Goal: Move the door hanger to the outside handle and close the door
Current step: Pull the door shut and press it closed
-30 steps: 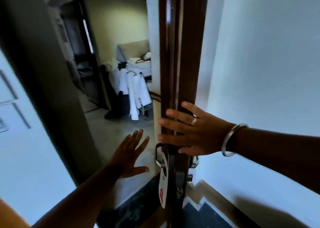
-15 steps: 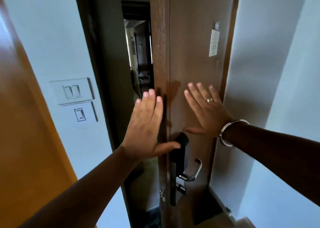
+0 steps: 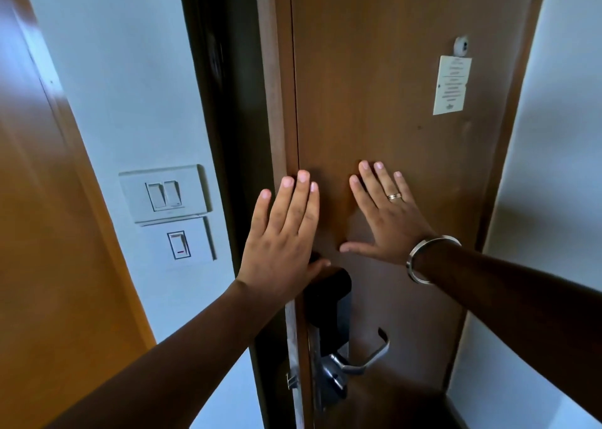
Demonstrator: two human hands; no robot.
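Note:
The brown wooden door (image 3: pixel 384 103) fills the middle, seen from its inner face and swung almost flush with the dark frame (image 3: pixel 224 135). My left hand (image 3: pixel 280 239) is flat and empty at the door's left edge, above the black lock plate (image 3: pixel 329 301). My right hand (image 3: pixel 384 213), wearing a ring and a metal bangle, lies flat on the door face with fingers spread. The silver inside handle (image 3: pixel 365 360) sits below both hands with nothing hanging on it. The door hanger is not in view.
A white notice card (image 3: pixel 451 85) and a peephole (image 3: pixel 461 49) are on the door at upper right. Light switches (image 3: pixel 164 194) are on the pale wall to the left. An orange-brown panel (image 3: pixel 49 233) stands at far left. A white wall is on the right.
The door has swung from wide open to nearly shut, hiding the room beyond and the hanger on the outer handle. Both hands moved from the door's edge onto its inner face.

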